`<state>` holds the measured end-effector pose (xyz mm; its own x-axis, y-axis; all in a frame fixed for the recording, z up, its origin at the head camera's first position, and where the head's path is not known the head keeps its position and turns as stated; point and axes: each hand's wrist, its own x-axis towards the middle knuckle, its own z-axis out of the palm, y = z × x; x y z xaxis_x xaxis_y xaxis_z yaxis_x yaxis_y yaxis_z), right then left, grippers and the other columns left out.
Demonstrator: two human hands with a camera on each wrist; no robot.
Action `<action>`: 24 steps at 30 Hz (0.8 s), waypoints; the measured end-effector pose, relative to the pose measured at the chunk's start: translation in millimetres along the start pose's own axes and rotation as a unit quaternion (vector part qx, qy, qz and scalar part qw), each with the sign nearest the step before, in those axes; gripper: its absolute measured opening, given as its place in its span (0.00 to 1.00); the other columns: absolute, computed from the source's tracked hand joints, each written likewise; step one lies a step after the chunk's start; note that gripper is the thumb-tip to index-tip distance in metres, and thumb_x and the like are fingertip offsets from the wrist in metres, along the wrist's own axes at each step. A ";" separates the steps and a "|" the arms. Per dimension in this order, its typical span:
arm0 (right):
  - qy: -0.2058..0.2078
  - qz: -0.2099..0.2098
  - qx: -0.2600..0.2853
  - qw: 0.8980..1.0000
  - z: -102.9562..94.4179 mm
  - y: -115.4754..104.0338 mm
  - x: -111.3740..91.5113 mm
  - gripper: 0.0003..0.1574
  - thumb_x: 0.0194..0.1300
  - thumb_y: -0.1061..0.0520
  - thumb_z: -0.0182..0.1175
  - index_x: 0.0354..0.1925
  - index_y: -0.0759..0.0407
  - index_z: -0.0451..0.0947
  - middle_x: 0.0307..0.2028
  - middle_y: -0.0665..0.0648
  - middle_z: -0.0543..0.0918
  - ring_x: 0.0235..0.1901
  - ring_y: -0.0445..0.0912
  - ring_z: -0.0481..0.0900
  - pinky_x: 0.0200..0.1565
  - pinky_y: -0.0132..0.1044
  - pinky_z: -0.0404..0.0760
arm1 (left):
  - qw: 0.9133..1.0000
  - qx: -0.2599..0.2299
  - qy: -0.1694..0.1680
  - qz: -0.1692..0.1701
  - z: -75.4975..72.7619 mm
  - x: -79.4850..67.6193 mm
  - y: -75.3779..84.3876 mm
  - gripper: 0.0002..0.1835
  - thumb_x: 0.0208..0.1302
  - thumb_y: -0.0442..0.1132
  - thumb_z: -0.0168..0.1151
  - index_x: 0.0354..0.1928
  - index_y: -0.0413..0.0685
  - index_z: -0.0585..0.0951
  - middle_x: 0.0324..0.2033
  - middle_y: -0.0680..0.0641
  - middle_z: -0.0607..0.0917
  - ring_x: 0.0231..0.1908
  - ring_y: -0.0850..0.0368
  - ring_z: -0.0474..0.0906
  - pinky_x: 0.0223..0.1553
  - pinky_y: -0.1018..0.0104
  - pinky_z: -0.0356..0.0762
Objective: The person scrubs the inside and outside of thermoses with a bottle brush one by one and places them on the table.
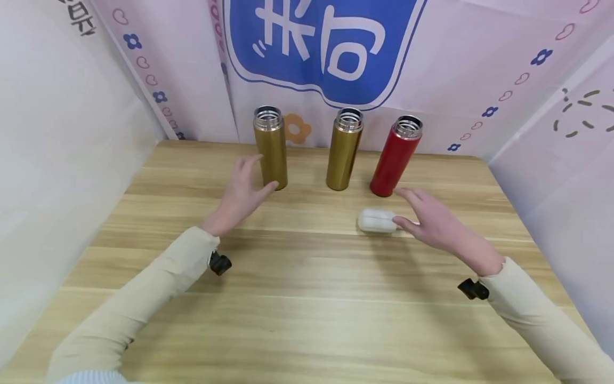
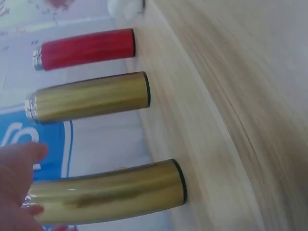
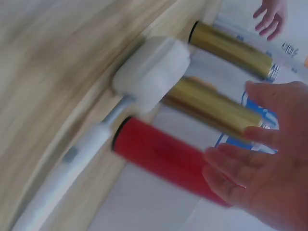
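Beside the left gold thermos bottle [image 1: 273, 154], my left hand [image 1: 240, 194] reaches with fingers and thumb spread apart; whether it touches the bottle I cannot tell. My right hand [image 1: 434, 221] hovers over the handle end of a white sponge bottle brush [image 1: 376, 220], fingers extended and holding nothing. In the right wrist view the brush's white handle [image 3: 62, 178] shows whole length away from the palm. Just behind that hand stands a red thermos bottle [image 1: 395, 157]. A second gold thermos bottle [image 1: 344, 152] stands between the other two. All three are upright and lidless, with silver threaded necks.
The wooden table [image 1: 297, 320] is bounded by a printed cloth backdrop [image 1: 427, 96] close behind the bottles. White cloth walls [image 1: 62, 133] rise at both sides. A black wrist camera [image 1: 220, 263] sits on each sleeve.
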<state>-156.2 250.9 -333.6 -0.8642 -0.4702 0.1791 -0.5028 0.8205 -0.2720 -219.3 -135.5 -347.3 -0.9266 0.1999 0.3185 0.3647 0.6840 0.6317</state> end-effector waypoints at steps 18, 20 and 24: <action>-0.096 0.210 -0.037 0.972 20.5 92.7 -53.4 0.28 0.57 0.62 0.57 0.55 0.74 0.68 0.45 0.78 0.75 0.40 0.67 0.76 0.39 0.59 0.75 | 0.970 -0.132 0.072 -0.192 31.2 62.6 -36.7 0.46 0.53 0.45 0.70 0.68 0.40 0.54 0.65 0.37 0.63 0.66 0.44 0.62 0.67 0.52 0.61; -0.092 0.217 -0.040 0.971 20.8 99.4 -56.3 0.28 0.55 0.64 0.57 0.54 0.73 0.69 0.44 0.79 0.74 0.39 0.67 0.76 0.39 0.59 0.75 | 0.970 -0.138 0.077 -0.182 37.2 67.1 -36.8 0.45 0.53 0.45 0.70 0.66 0.40 0.55 0.63 0.36 0.65 0.64 0.44 0.64 0.66 0.53 0.63; -0.093 0.229 -0.061 0.967 19.9 113.3 -67.8 0.26 0.52 0.67 0.54 0.51 0.73 0.71 0.42 0.78 0.76 0.38 0.67 0.76 0.38 0.58 0.76 | 0.970 -0.150 0.083 -0.172 51.0 77.0 -33.4 0.43 0.52 0.43 0.70 0.65 0.40 0.55 0.62 0.36 0.66 0.64 0.44 0.66 0.65 0.54 0.65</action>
<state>-154.9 369.3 -395.4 -0.9898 -0.0889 -0.1109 -0.0697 0.9835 -0.1669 -307.5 -107.1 -379.9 -0.9797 -0.1363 0.1470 0.0708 0.4508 0.8898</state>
